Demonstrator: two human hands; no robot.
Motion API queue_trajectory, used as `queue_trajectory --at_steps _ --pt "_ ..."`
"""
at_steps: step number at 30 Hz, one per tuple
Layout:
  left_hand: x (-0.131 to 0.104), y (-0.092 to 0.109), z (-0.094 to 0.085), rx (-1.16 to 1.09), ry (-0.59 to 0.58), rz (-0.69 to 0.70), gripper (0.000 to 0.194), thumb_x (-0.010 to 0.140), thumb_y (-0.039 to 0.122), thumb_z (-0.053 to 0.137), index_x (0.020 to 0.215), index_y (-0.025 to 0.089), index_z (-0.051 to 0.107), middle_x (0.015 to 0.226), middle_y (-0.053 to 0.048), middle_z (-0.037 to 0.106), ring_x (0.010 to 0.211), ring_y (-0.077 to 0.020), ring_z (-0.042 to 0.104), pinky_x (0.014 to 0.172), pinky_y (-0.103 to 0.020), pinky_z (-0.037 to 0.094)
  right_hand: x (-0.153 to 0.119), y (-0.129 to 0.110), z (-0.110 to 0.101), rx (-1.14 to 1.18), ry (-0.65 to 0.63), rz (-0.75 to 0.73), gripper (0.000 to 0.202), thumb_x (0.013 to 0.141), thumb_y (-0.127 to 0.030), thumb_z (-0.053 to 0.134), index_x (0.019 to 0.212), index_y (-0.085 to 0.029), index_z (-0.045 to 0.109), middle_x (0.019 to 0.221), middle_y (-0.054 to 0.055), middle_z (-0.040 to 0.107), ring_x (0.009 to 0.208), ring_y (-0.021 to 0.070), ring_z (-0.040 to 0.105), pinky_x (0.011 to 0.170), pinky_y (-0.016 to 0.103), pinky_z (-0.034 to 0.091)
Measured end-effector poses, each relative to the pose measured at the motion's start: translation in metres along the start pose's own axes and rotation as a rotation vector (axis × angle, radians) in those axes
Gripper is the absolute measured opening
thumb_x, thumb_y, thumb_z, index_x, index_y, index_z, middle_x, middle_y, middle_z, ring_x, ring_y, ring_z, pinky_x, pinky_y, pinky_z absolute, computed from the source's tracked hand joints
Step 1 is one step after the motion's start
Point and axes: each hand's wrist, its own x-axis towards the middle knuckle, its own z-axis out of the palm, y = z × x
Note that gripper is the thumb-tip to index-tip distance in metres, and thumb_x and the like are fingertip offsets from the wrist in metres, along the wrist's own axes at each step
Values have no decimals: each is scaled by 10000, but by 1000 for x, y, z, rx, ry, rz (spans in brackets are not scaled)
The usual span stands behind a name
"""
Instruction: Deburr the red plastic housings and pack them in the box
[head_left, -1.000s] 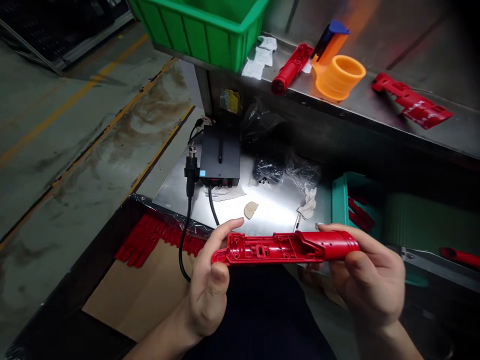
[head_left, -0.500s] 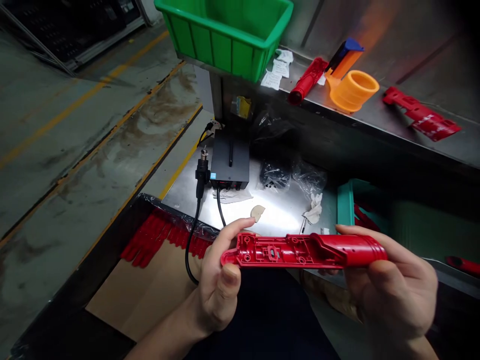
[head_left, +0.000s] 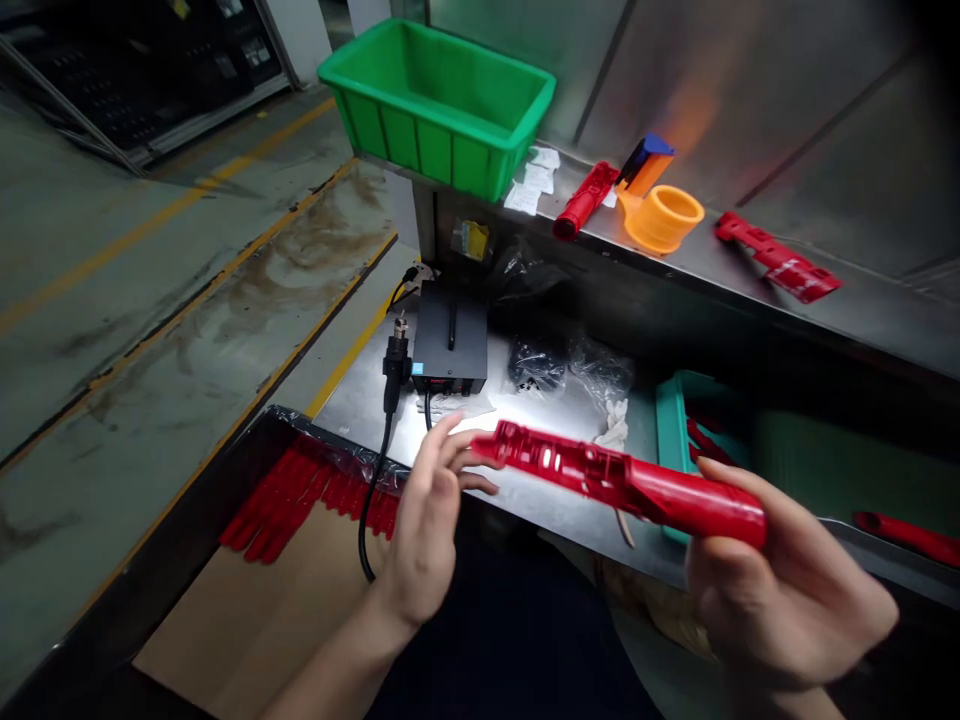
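A red plastic housing half (head_left: 585, 468), slightly blurred, is held up in front of me. Its ribbed hollow side faces up toward me, and its smooth rounded end lies to the right. My right hand (head_left: 787, 580) grips that rounded end between thumb and fingers. My left hand (head_left: 431, 520) is beside the narrow left end, fingers stretched and apart; whether a fingertip touches the part I cannot tell. Below left, several similar red parts (head_left: 300, 500) lie in a row in a black-lined box with a cardboard sheet (head_left: 247, 620).
A dark control box (head_left: 450, 340) stands on the metal bench beside a black cabled tool (head_left: 394, 360). Bagged black pieces (head_left: 536, 362) lie near it. A teal bin (head_left: 671, 420) holds red parts. The shelf above carries a green bin (head_left: 442, 110) and an orange ring-shaped holder (head_left: 660, 220).
My left hand has let go of the housing's narrow end and opened. The housing now tilts, left end higher, in my right hand. The view has shifted slightly.
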Motion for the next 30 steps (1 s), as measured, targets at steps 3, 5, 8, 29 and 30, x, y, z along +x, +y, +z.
queue_trajectory --at_steps 3,5,8,29,30 --pt "11 -3 9 -218 55 -235 569 1044 527 469 1470 151 435 1373 -184 627 1197 -301 659 941 -441 588 0 -2 16 -230 -73 -319 585 834 -168 816 1386 -271 653 1152 111 734 944 290 736 724 375 670" --pt "13 -3 18 -433 -16 -330 480 1041 465 507 1391 137 497 1313 -179 663 1185 -306 671 962 -460 586 1 -2 30 -267 -219 -484 611 862 -60 738 1433 -236 610 1212 132 705 1039 270 731 814 351 678" --pt "14 0 26 -613 -69 -379 337 1040 402 543 1239 146 634 1210 -134 726 1129 -269 706 997 -419 579 -2 -2 47 -207 -411 -653 462 923 -13 617 1370 -129 632 1249 175 686 1224 297 671 993 431 638" --pt "-28 -15 -15 482 207 210 391 774 264 875 1130 250 715 1131 -63 713 1074 -271 671 966 -371 527 48 -44 84 293 -457 163 310 761 -312 914 923 -211 670 800 -8 699 694 159 663 633 272 557" --pt "-29 -15 -12 495 152 244 471 774 221 869 1209 265 693 1207 -74 705 1137 -290 663 1008 -393 520 48 -47 87 323 -458 225 323 746 -322 925 894 -209 662 779 -18 686 675 147 649 617 256 549"
